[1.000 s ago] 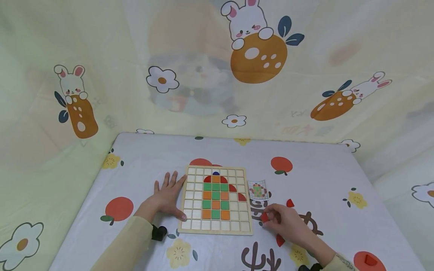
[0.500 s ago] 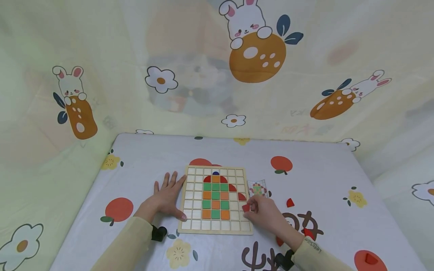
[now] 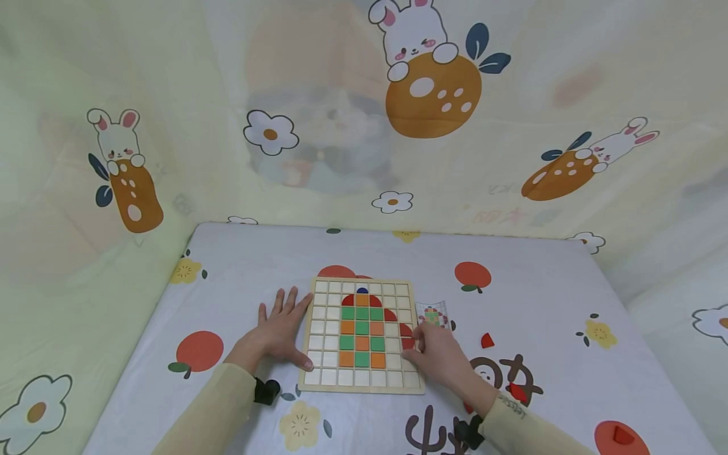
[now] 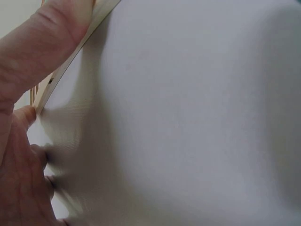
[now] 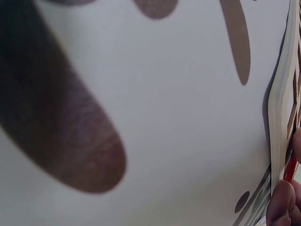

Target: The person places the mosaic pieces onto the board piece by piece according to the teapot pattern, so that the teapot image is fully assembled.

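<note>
A wooden grid board (image 3: 418,383) lies on the table, with green, orange and red tiles and one blue piece set in its cells. My left hand (image 3: 279,338) spreads its fingers along the board's left edge, thumb and index fingertips at the frame; the left wrist view shows the thumb (image 4: 42,42) over that edge. At the right side, my right hand (image 3: 440,354) pinches a red tile (image 3: 407,343) at a right-hand cell, just below a red quarter-round tile (image 3: 405,330). In the right wrist view the red tile (image 5: 291,168) shows between fingertip and thumb.
A small pattern card (image 3: 432,314) lies against the board's right side, partly behind the right hand. Loose red pieces lie to the right: one red piece (image 3: 486,340), another red piece (image 3: 517,392), and one red piece (image 3: 622,435) at lower right. Patterned cloth covers table and walls.
My right hand has moved left from the cloth beside the board to its right-hand cells, bringing the red tile down at one. The left hand has stayed in place.
</note>
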Tool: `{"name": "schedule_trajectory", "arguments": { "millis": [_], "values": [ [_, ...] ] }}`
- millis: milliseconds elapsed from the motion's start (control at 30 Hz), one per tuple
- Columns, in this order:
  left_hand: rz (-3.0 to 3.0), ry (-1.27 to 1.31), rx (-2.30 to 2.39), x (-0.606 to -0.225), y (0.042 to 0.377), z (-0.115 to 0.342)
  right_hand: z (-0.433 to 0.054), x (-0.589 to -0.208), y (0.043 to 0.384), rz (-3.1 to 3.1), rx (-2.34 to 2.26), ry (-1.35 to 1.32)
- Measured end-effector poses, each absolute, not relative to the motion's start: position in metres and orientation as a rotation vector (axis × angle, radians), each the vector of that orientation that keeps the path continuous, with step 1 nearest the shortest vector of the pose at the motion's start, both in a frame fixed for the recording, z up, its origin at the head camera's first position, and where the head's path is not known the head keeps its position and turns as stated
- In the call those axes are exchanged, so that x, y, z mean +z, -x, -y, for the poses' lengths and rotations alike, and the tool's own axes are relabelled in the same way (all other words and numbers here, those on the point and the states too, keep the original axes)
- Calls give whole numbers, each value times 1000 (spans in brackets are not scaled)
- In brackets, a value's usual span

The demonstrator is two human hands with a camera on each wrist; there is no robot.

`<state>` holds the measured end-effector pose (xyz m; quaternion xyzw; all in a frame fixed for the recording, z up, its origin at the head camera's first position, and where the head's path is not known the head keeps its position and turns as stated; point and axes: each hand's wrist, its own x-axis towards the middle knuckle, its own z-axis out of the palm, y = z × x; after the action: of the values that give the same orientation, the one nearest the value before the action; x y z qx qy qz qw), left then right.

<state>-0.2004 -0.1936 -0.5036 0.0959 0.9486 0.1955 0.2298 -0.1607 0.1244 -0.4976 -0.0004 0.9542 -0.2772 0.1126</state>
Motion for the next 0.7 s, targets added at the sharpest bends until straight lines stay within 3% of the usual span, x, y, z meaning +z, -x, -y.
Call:
{"name": "schedule_trajectory", "arguments": {
  "millis": [700],
  "values": [
    [-2609, -260, 538, -504, 201, 193, -125, -496, 158, -2826, -817, -11]
  ]
}}
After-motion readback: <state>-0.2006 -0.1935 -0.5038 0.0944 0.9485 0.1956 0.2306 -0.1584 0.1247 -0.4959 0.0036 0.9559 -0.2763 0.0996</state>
